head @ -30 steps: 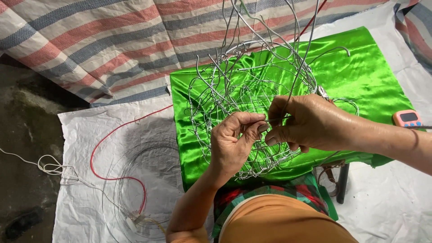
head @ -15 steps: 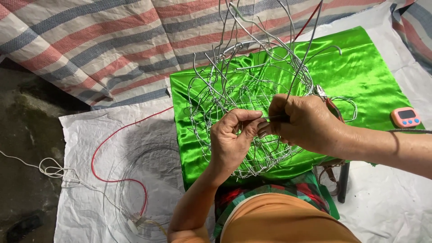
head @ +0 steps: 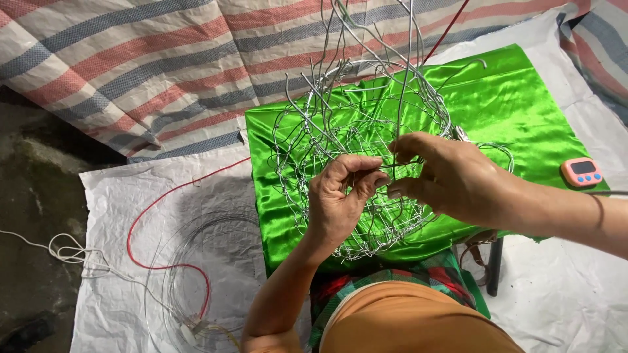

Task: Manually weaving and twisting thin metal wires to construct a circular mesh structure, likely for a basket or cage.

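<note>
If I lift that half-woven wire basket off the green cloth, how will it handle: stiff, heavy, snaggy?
The wire basket is open mesh, so probably light for its size. Thin strands suggest it would flex rather than stay rigid. Loose wire ends stick up at the top, likely to snag or prick the left hand or right hand. The shiny green cloth looks slippery; the basket may slide.

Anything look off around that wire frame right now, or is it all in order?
Nothing looks damaged or spilled. The wire frame sits on the green cloth, its loose ends sticking up unevenly at the top. The left hand and right hand both pinch its strands.
</note>
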